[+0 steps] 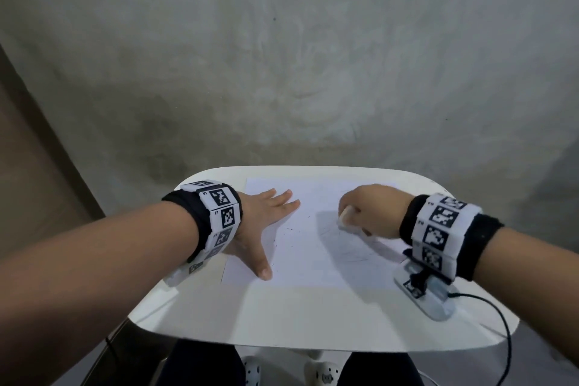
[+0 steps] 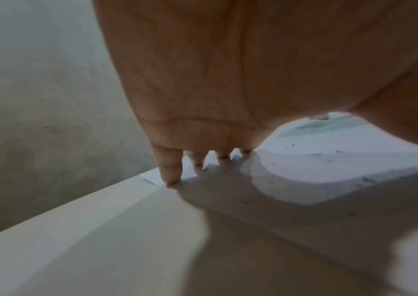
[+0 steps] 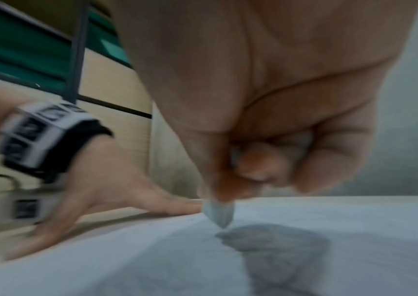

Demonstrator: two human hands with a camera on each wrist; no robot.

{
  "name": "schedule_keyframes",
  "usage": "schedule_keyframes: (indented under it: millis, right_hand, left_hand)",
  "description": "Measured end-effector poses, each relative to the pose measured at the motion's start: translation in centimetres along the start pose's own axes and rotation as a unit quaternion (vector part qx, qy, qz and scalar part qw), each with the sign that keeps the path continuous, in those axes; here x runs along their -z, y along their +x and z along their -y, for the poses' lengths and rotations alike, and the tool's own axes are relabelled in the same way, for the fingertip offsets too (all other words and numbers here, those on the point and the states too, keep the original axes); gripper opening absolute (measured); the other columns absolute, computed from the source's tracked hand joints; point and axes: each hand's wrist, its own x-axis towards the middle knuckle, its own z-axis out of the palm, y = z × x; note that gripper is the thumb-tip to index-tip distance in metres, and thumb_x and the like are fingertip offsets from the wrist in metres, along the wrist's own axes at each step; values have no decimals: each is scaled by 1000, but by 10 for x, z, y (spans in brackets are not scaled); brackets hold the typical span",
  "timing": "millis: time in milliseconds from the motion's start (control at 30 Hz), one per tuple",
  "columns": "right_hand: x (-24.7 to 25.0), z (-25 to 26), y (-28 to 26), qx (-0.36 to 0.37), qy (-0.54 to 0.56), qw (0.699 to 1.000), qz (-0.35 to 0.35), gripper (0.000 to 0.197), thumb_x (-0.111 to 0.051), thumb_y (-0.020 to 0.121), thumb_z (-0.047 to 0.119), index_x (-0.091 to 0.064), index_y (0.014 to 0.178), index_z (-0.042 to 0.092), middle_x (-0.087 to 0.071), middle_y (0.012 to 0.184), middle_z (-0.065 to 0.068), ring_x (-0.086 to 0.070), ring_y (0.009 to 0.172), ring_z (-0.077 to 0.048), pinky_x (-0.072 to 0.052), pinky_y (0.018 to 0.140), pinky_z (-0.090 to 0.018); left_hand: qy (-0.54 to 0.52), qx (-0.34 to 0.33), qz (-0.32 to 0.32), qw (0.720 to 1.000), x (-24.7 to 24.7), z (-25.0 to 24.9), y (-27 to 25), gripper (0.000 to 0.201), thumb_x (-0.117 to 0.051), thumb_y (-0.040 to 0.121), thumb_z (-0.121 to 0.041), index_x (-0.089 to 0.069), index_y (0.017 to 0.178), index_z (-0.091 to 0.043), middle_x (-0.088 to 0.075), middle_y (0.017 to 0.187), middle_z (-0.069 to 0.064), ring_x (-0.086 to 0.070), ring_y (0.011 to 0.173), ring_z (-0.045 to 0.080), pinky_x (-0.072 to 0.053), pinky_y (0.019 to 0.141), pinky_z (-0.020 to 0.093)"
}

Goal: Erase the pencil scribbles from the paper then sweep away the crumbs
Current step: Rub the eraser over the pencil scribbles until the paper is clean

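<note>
White rubber eraser point(image 1: 345, 217) pinched in my right hand point(image 1: 369, 210) should rub the faint scribbles lightly while my flat, spread left hand point(image 1: 266, 222) pins the white paper sheet point(image 1: 313, 260).

White paper point(image 1: 313, 247), grey scribbles point(image 1: 354, 247); eraser point(image 1: 346, 217) seemingly whitish.

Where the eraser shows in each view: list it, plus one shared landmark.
Head: eraser right of centre, gripped by the right hand, on the paper.
Left wrist: not in it.
Right wrist: centre, its tip below the fingers, just above the paper.
Shared landmark: the left hand, pressed flat on the paper.
</note>
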Motion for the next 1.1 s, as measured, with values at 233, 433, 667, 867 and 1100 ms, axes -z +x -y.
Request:
schedule_keyframes:
  millis: [233, 433, 667, 867, 1100]
  right_hand:
    - [7, -34, 15, -70, 322, 944, 4, 14, -56, 96, 21, -68, 99, 15, -61, 72, -4, -56, 60, -16, -53, 67, -26]
    - [3, -5, 32, -18, 3, 1000, -17, 23, -62, 87, 28, -64, 105, 15, -64, 77, 4, -60, 76, -17, -42, 67, -24]
    - [-13, 36, 24, 78, -90, 992, 35, 29, -53, 94, 15, -59, 122, 10, -64, 117, -11, -61, 108, -29, -46, 81, -31]
    - [0, 30, 32, 17, -156, 988, 15, 26, -58, 90, 18, -65, 114, 12, -68, 105, -4, -62, 96, -22, -38, 71, -25]
    - [2, 25, 28, 12, -126, 992, 6, 27, -58, 89, 21, -66, 113, 12, -68, 111, -7, -62, 96, -25, -45, 76, -29]
  left_hand:
    - [-30, 1, -40, 999, 28, -16, 3, 122, -74, 49, -78, -26, 146, -22, -27, 152, -4, -27, 142, 20, -29, 114, 43]
    - [-46, 2, -64, 997, 36, -47, 16, 128, -72, 60, -74, 4, 153, -29, 9, 162, -2, 0, 149, 20, -10, 119, 46]
    - [-70, 11, -67, 995, 29, -50, 14, 129, -76, 66, -63, 18, 150, -34, 19, 158, -11, 13, 148, 16, -3, 119, 43]
    - [-52, 2, -47, 998, 27, -45, 22, 134, -74, 60, -72, 20, 149, -37, 24, 158, -9, 17, 147, 18, -2, 117, 49]
    - [-41, -8, -49, 998, 28, -46, 21, 134, -74, 61, -70, 23, 148, -37, 24, 159, -6, 17, 148, 21, -3, 117, 50]
